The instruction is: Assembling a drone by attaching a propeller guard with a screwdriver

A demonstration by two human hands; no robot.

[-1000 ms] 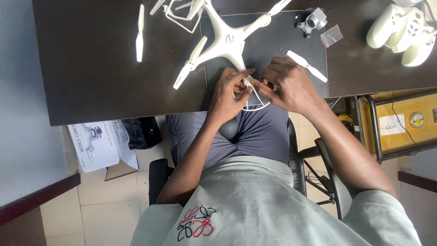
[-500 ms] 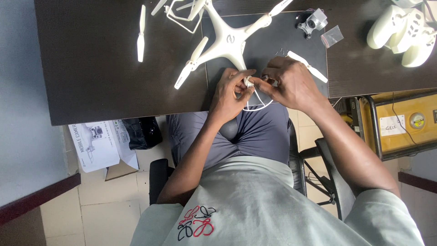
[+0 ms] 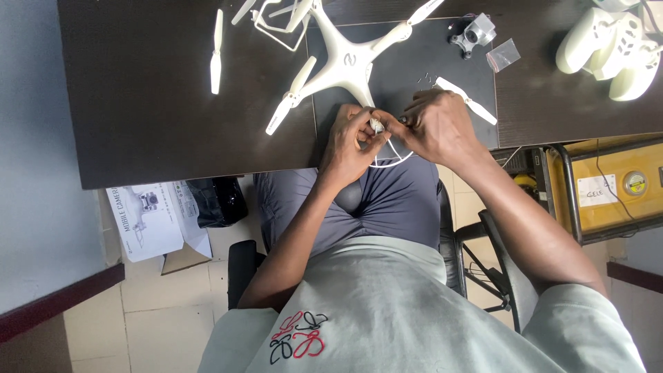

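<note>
**Over the dark table, two hands close on one drone arm**

Across the dark table (image 3: 138,124) lies the white quadcopter (image 3: 349,59), belly flat, its four arms splayed in an X. The arm nearest the person runs down and toward the table's front edge, so its tip lands right where both hands can meet it without reaching. That looks like the reason for the placing.

Left hand (image 3: 349,148) is curled tight, fingers pinched around the arm's tip and a thin white propeller guard (image 3: 394,157), whose loop hangs just past the table edge over the lap. Right hand (image 3: 438,128) is closed narrow too, fingertips pressed in at the same spot; what it grips between them is too small to tell.

Off to the side: a white controller (image 3: 608,52) far right, a loose propeller blade (image 3: 217,52) lying lengthwise up the table on the left, another blade (image 3: 466,100) beside the right hand, a small camera module (image 3: 473,33), a clear bag (image 3: 504,55).
</note>
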